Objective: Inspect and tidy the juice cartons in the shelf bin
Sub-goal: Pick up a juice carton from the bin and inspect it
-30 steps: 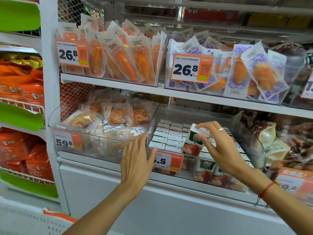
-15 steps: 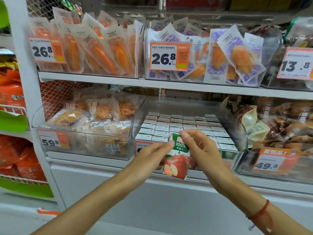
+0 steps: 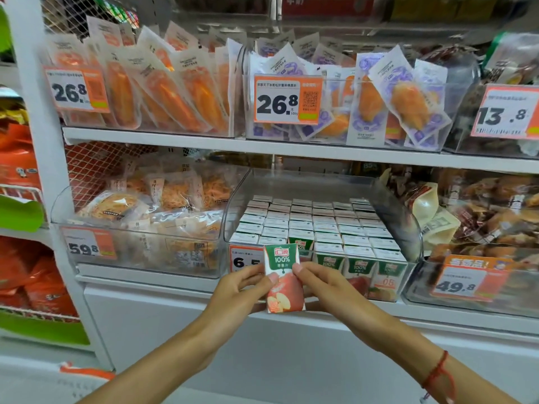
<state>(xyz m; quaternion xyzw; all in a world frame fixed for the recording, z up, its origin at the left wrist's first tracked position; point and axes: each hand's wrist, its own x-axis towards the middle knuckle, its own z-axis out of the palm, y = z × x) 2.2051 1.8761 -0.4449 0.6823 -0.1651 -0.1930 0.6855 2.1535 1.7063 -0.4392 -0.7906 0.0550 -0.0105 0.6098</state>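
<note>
I hold one apple juice carton (image 3: pixel 282 277) just in front of the clear shelf bin (image 3: pixel 408 228), left hand (image 3: pixel 239 290) and right hand (image 3: pixel 326 287) pinching it upright. Inspection step; next, I'd judge, returning it to the front-row gap.

Clear bin (image 3: pixel 390 199): open top beneath the upper shelf (image 3: pixel 291 148) leaves a reach-in gap. Packed juice cartons (image 3: pixel 320 225) fill the floor; one front-row slot (image 3: pixel 302 242) seems vacant. High side walls block lateral entry; price tag (image 3: pixel 243 259) covers the front-left.
</note>
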